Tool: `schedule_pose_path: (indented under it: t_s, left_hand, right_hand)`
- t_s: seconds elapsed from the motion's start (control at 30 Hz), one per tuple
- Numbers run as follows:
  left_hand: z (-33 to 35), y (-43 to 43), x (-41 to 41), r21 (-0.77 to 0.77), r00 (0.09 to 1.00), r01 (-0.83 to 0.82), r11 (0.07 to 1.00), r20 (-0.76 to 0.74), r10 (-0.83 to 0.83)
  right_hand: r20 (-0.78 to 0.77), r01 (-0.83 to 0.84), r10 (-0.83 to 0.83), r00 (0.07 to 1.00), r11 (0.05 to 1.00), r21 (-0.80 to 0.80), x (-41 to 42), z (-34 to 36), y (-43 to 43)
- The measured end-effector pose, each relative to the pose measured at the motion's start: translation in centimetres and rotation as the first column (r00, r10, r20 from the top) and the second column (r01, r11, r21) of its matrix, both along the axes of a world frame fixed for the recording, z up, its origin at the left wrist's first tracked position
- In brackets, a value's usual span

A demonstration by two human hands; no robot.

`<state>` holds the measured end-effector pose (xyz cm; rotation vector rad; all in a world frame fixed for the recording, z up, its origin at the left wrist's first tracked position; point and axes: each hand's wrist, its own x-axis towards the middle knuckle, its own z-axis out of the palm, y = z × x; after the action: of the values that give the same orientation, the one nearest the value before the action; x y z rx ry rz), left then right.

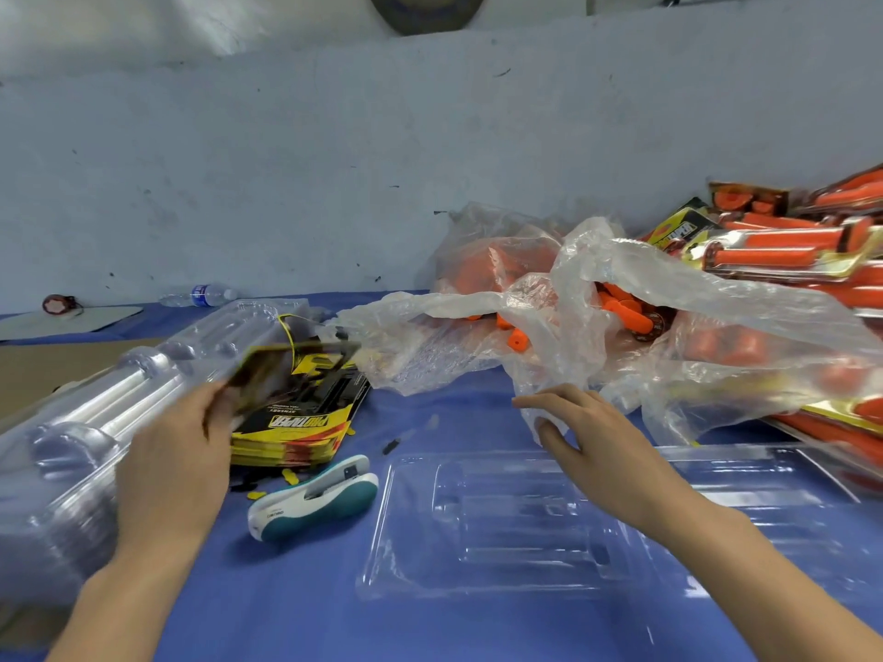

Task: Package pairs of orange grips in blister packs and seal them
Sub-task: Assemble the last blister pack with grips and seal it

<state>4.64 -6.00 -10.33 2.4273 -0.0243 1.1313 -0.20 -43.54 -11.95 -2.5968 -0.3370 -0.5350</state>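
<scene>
Two-handed at the blue-covered bench (pixel 286 590): pinches a yellow-and-black printed card (pixel 286 370) in the left hand (pixel 177 451) above the card stack (pixel 296 432), spreads the right hand (pixel 587 437) open over a clear plastic blister tray (pixel 501 518). Shows loose orange rubber grips (pixel 626 308) inside the crinkled clear plastic bag (pixel 693 279) just behind the right hand.

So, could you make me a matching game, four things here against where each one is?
Things:
1. stapler
2. water bottle
3. loose orange grips
4. printed card

Places:
A. inside the clear plastic bag
B. pinched by the left hand
C. far back, lying by the wall
D. between the card stack and the empty blister tray

Pairs: 1-D, 2-C, 3-A, 4-B.
</scene>
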Motion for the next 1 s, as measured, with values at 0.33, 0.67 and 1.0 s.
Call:
schedule_pose_path:
  t_s: [0.33, 0.67, 1.0]
  left_hand:
    - [2.2, -3.0, -2.7, -0.242, 0.965, 0.106, 0.964, 0.259, -0.041]
    - [-1.7, -4.8, -0.5, 0.350, 0.965, 0.252, 0.902, -0.017, -0.263]
    - [-2.0, -3.4, -0.8, 0.249, 0.959, 0.266, 0.931, -0.165, -0.230]
  right_hand:
    - [-0.005, -0.077, 0.095, 0.995, 0.841, 0.535, -1.1, 2.1, 1.7]
    - [-0.234, -0.059, 0.316, 0.920, 0.699, 0.713, 1.7, 1.2, 10.4]
    - [-0.374, 0.205, 0.419, 0.827, 0.394, 0.896, 4.4, 0.4, 16.8]
